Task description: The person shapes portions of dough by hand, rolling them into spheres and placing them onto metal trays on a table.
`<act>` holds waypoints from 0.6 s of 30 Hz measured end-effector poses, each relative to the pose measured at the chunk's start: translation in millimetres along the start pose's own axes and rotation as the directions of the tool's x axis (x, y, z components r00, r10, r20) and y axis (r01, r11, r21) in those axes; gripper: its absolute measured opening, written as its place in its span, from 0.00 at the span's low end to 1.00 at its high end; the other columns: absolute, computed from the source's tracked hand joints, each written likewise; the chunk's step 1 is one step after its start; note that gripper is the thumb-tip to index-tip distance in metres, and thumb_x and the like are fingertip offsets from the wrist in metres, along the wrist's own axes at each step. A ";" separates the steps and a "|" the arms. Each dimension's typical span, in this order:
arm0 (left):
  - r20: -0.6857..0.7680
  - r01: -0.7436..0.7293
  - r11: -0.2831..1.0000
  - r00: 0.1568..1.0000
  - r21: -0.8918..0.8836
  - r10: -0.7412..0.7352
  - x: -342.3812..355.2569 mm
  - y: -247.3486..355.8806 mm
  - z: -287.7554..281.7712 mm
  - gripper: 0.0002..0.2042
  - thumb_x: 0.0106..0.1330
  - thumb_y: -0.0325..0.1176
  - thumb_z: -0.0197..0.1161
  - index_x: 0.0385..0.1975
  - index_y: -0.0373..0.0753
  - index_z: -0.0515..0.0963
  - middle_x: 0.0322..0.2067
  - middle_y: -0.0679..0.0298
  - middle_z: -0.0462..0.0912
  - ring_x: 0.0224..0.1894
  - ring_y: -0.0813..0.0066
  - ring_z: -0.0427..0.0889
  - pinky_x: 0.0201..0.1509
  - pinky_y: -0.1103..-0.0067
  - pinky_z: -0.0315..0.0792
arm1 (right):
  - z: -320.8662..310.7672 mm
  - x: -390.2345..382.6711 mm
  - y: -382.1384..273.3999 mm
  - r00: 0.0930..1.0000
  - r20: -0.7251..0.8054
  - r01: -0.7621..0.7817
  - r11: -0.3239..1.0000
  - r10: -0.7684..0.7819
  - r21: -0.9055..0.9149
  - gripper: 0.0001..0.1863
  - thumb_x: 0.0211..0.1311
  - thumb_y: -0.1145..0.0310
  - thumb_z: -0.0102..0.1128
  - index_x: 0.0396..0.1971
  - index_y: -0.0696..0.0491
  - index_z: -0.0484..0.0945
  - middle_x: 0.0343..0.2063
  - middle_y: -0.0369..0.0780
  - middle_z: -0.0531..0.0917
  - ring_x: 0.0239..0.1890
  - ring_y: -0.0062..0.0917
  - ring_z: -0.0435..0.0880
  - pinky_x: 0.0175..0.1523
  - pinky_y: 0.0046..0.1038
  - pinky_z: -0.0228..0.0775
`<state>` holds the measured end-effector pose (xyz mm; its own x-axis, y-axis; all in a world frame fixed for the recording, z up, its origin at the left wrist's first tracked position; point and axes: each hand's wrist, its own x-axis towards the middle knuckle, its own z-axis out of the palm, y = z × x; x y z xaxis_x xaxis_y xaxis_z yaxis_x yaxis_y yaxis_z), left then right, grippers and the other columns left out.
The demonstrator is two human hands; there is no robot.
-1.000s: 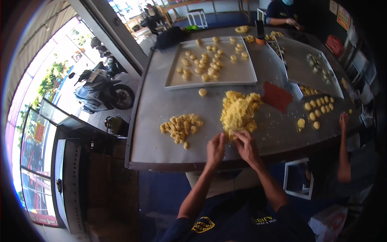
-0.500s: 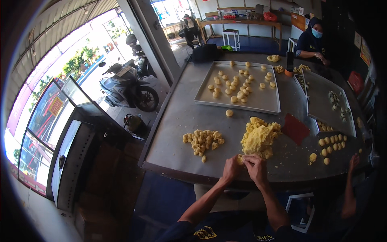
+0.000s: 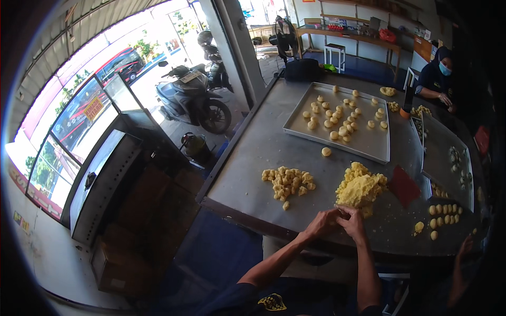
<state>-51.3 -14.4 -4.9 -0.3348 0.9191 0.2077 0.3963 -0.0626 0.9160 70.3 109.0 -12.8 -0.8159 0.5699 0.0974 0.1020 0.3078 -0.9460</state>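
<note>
My left hand [image 3: 322, 222] and my right hand [image 3: 352, 223] meet above the near edge of the metal table. Their fingers are closed together around a piece of dough, which they now mostly hide. Just beyond them is a heap of crumbly yellow dough [image 3: 362, 184]. Left of the heap lies a pile of small, lumpy dough pieces [image 3: 287, 181]. A single round dough ball [image 3: 326, 151] rests between these piles and a large metal tray [image 3: 377, 152] with many dough balls.
A red flat scraper-like sheet [image 3: 404, 187] lies right of the heap. Rows of dough balls [image 3: 445, 209] and a second tray [image 3: 445, 158] are farther right. A masked person [image 3: 436, 79] sits at the far right corner; another person's hand [image 3: 465, 247] shows at the right edge.
The whole view has swung left, so the table appears farther right. My hands stay together; the dough piece seen between my fingers before is now covered by them.
</note>
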 end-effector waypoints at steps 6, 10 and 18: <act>0.022 0.111 0.993 0.993 0.032 -0.112 -0.5 13.8 -7.3 0.11 0.56 0.26 0.63 0.39 0.33 0.78 0.36 0.52 0.83 0.42 0.54 0.84 0.44 0.68 0.75 | -0.8 0.1 -23.9 1.000 0.016 -0.011 0.996 0.013 -0.086 0.29 0.49 0.74 0.73 0.55 0.59 0.78 0.40 0.41 0.82 0.40 0.22 0.79 0.48 0.27 0.74; 0.027 -0.166 0.986 0.986 0.024 0.165 -0.5 -6.3 5.8 0.11 0.56 0.26 0.63 0.38 0.31 0.78 0.37 0.52 0.83 0.43 0.52 0.83 0.45 0.67 0.75 | 1.5 -6.4 -12.3 1.000 -0.002 -0.006 0.992 0.006 -0.130 0.29 0.49 0.77 0.71 0.55 0.58 0.77 0.39 0.38 0.77 0.37 0.22 0.77 0.45 0.27 0.73; -0.087 0.115 0.991 0.990 0.065 -0.109 0.7 5.5 -0.1 0.19 0.71 0.45 0.56 0.36 0.30 0.78 0.32 0.52 0.82 0.36 0.56 0.81 0.42 0.66 0.73 | -25.9 -4.3 -78.8 0.799 -0.317 -0.050 0.468 -0.511 -0.882 0.32 0.61 0.75 0.63 0.66 0.53 0.66 0.59 0.51 0.73 0.58 0.43 0.76 0.60 0.37 0.70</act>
<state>-49.4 -14.1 0.4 -0.4489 0.8833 0.1353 0.4100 0.0690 0.9095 80.6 102.0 69.3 -0.5241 0.5397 0.6588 0.5908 0.7875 -0.1752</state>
